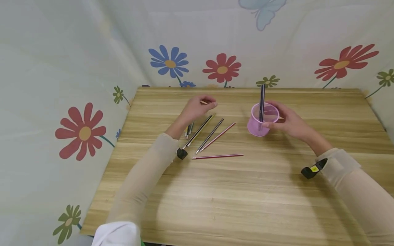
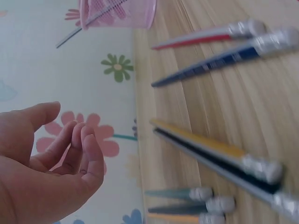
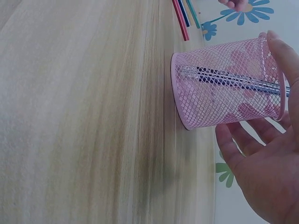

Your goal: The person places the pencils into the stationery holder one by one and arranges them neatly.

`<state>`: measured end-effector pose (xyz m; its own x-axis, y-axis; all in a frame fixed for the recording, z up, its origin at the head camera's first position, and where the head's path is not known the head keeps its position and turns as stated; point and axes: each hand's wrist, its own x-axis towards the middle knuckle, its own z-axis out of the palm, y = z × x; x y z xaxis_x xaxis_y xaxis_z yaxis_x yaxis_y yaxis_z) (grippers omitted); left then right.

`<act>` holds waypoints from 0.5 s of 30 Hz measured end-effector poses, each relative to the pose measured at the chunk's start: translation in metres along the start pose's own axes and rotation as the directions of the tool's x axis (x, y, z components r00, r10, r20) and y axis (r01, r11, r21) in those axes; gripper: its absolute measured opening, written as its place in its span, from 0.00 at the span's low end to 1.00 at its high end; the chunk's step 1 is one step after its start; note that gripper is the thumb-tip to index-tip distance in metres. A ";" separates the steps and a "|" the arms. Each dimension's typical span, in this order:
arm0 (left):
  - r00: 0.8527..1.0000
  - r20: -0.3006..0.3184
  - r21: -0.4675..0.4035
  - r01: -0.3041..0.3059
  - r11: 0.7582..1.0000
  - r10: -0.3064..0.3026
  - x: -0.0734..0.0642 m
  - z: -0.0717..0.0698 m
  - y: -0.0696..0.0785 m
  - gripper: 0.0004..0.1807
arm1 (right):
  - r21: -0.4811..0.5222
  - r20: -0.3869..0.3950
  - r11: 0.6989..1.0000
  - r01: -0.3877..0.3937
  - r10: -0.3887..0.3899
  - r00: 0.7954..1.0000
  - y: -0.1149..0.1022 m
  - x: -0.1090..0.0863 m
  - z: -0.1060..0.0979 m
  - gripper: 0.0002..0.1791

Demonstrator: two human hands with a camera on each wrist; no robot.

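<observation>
My right hand holds a pink mesh pencil cup, thumb at the rim and fingers around its far side. Inside the cup, dark blue pencils stand with their ends sticking out above the rim. My left hand hovers above the table with loosely bent fingers and nothing between them. Below and around it lie several eraser-tipped pencils: a yellow pencil beside a black one, a blue pencil, a red pencil and another red pencil lying crosswise nearer me.
Left of the yellow and black pair, a small group of pencils lies partly hidden by my left forearm in the head view. The wood-grain table meets a flower-printed curtain at its back and left edges.
</observation>
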<state>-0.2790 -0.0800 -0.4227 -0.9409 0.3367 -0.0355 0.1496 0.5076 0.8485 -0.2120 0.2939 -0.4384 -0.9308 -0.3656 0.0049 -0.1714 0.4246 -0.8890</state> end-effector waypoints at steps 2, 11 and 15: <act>1.000 -0.016 0.015 0.013 1.000 -0.013 0.002 -0.006 -0.006 0.17 | -0.003 -0.002 1.000 -0.006 0.006 1.000 0.000 -0.001 0.000 0.44; 0.990 -0.124 0.028 0.076 0.997 -0.072 0.006 -0.032 -0.039 0.14 | 0.012 0.003 1.000 -0.019 0.019 1.000 0.003 -0.001 -0.001 0.46; 0.979 -0.165 0.038 0.128 0.991 -0.120 0.005 -0.038 -0.054 0.12 | 0.014 0.002 1.000 -0.012 0.012 1.000 0.004 -0.001 0.001 0.45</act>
<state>-0.3030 -0.1363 -0.4487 -0.9893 0.1374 -0.0493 0.0393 0.5761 0.8165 -0.2118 0.2953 -0.4424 -0.9320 -0.3624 -0.0071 -0.1556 0.4176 -0.8952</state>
